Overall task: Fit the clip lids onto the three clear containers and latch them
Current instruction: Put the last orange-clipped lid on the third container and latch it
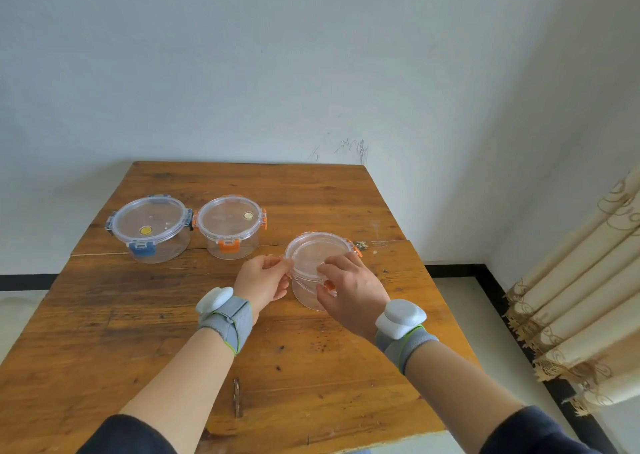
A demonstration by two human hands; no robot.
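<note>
From the head view, I have both hands on the small round clear plastic container with orange clips (313,289), which stands on the worn, knotty brown wooden desk (156,315) near its right edge. Its round transparent lid (318,253) sits on top, tilted slightly toward me, with one orange clip (357,247) sticking out at the far right. My left hand (265,282) has its grip pinched on the lid's left rim, fingertips pressed together around the edge. My right hand (349,289) curls over the near side, its grip closed on an orange clip (329,286) at the front; whether that clip is snapped down I cannot quite tell. Further back on the left stand the larger round clear container with blue clips (152,230) and, just beside it, the medium round clear container with orange clips (230,226), both lidded, front clips folded down. Grey fabric bands with smooth white pods wrap both wrists.
</note>
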